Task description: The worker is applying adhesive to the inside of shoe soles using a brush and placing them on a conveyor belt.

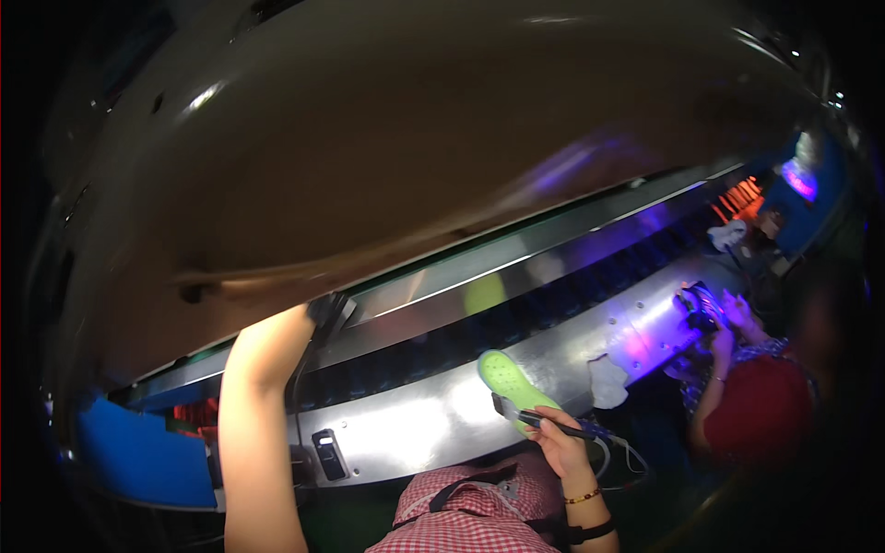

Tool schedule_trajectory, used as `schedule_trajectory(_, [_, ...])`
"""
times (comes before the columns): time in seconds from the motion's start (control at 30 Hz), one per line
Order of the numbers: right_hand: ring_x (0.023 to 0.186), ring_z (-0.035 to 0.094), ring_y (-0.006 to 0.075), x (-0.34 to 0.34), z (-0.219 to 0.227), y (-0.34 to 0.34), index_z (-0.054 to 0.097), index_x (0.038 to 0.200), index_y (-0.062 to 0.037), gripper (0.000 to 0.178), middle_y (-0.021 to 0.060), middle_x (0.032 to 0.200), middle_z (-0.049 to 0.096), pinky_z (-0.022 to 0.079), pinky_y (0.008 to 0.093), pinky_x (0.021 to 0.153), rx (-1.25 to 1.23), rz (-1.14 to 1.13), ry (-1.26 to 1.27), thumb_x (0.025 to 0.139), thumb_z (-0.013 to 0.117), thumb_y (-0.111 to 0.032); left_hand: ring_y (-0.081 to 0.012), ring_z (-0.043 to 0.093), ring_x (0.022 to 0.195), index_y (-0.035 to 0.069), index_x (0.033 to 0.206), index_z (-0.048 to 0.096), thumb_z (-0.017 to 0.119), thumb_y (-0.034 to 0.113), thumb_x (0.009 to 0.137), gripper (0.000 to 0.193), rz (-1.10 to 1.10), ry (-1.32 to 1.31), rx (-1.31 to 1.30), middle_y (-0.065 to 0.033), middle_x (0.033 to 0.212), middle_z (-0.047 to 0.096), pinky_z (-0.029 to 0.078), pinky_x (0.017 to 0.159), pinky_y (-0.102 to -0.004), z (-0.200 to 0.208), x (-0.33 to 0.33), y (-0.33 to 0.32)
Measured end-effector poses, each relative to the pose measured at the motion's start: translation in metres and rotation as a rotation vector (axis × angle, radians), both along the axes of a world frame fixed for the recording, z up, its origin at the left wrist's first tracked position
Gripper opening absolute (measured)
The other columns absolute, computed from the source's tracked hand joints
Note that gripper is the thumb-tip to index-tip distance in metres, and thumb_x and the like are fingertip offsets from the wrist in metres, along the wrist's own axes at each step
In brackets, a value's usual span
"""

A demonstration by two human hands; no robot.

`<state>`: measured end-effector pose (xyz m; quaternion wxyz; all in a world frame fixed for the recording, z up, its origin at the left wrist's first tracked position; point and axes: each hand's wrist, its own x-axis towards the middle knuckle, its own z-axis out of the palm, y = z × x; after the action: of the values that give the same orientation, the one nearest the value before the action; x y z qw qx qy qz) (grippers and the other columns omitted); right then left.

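Note:
My right hand [558,447] is closed around the black handle of a brush [544,422]. The brush's pale head touches the edge of a lime-green shoe sole [505,373], which rests at a slant over the metal ledge in front of me. Whether my fingers also pinch the sole's near end cannot be made out. On the left, my bare left forearm [258,396] reaches up across the ledge toward the dark overhang. A dark strap and a dark object [332,311] show around its wrist; the left hand's fingers are hidden there.
A brown, glossy overhang [415,147] covers the upper view. Beneath it runs a dark segmented conveyor [406,364]. The metal ledge [415,424] bears a black device [329,454] and a white cloth [608,380]. At right, a person in a red cap [756,405] handles a dark object under purple light.

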<state>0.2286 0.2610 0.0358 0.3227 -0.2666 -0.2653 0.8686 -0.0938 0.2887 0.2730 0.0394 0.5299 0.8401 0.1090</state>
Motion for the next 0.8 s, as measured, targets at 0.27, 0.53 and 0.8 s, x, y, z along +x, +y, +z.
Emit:
schedule_trajectory(0.27, [0.088, 0.059, 0.0171, 0.011, -0.038, 0.021, 0.053, 0.11, 0.0017, 0.024, 0.012, 0.101, 0.06, 0.047, 0.026, 0.076, 0.043, 0.048, -0.081, 0.087, 0.053, -0.006, -0.031, 0.051, 0.099, 0.003, 0.105, 0.054, 0.065, 0.012, 0.073, 0.035, -1.066, -0.673, 0.421, -0.0137, 0.108, 0.052, 0.04, 0.088, -0.0405, -0.028, 0.165, -0.062])
schedule_trajectory(0.53, [0.086, 0.06, 0.017, 0.023, -0.012, 0.039, 0.055, 0.108, 0.0024, 0.023, 0.0112, 0.103, 0.058, 0.049, 0.0235, 0.074, 0.036, 0.157, -0.109, 0.087, 0.053, -0.006, -0.0273, 0.057, 0.069, 0.001, 0.087, 0.061, 0.068, 0.023, 0.075, 0.026, -1.298, -1.299, -0.133, -0.0121, 0.074, 0.06, 0.046, 0.061, -0.0358, -0.037, 0.272, -0.109])
schedule_trajectory(0.8, [0.084, 0.059, 0.0147, 0.02, -0.022, 0.038, 0.055, 0.107, 0.002, 0.024, 0.0093, 0.1, 0.06, 0.049, 0.0236, 0.074, 0.062, 0.254, -0.069, 0.086, 0.054, -0.009, -0.0192, 0.058, 0.061, 0.001, 0.074, 0.063, 0.054, 0.013, 0.085, 0.018, -1.51, -1.57, -0.326, -0.0116, 0.069, 0.062, 0.043, 0.054, -0.0279, -0.021, 0.31, -0.099])
